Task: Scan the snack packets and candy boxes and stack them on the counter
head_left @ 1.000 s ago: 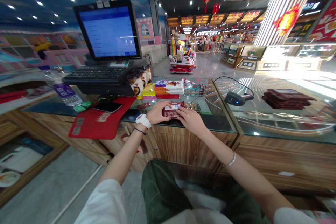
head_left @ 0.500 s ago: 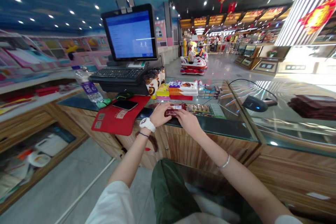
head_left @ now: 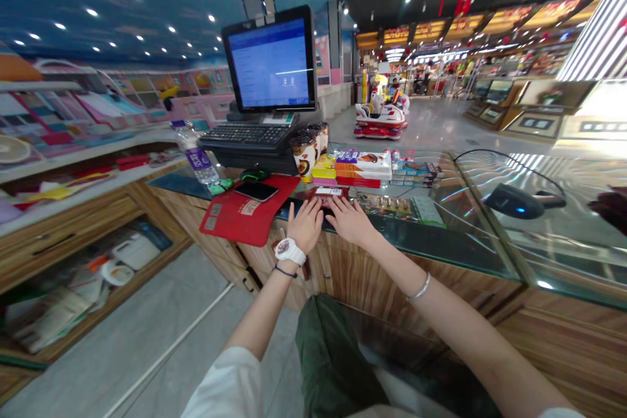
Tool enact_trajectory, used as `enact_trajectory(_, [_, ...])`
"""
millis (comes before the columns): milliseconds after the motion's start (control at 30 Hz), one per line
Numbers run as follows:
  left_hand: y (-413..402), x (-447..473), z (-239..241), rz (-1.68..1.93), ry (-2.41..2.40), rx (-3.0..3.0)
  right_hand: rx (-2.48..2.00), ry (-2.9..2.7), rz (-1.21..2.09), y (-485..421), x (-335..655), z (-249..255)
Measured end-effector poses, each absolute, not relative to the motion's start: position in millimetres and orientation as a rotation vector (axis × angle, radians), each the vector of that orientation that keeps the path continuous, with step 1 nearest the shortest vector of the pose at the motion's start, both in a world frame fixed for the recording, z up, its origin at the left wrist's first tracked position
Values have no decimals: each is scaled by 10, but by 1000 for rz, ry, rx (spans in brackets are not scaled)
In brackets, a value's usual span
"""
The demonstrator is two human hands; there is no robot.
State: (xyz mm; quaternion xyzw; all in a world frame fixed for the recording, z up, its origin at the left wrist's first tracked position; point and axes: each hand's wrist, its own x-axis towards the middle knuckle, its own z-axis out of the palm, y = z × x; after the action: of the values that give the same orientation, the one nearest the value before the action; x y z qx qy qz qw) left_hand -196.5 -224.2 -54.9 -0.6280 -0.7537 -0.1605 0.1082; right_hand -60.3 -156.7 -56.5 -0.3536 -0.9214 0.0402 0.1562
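Note:
A flat dark-red packet [head_left: 329, 192] with a white label lies on the glass counter [head_left: 416, 238] in front of me. Both hands rest at its near edge, fingers stretched forward. My left hand [head_left: 305, 225], below a white wristwatch, lies flat with its fingertips at the packet's left near side. My right hand [head_left: 351, 221] is spread, its fingertips touching the right near side. Neither hand is closed round the packet. Just behind it are stacked boxes [head_left: 363, 166], and a red mat [head_left: 240, 219] bearing a phone [head_left: 255, 191] is to the left.
A monitor [head_left: 272, 62] and keyboard [head_left: 247, 134] stand at the back left, near a water bottle [head_left: 200, 160] and several patterned cups [head_left: 304, 157]. A black scanner [head_left: 514, 201] with a cable sits at right, with dark-red packets [head_left: 612, 206] beyond it.
My fingers have opened from around the packet and now lie flat at its near edge. The packet shows more of its top. The camera view has turned left.

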Motion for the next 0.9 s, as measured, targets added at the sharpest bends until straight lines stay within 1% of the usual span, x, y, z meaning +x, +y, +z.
enact_trajectory(267, [-2112,-2109,-561,-425,-2297,-1812,-1064,-2698,232,-1417,-827,-529])
enact_trajectory(567, [-2036,-2194,-448,-374,-2367,-1881,-1109,-2710,297,-1362,-897,-508])
enact_trajectory(900, [-1962,-2274,-516,-387,-2299,-1893,-1099,-2680,350,-1335,-926,-493])
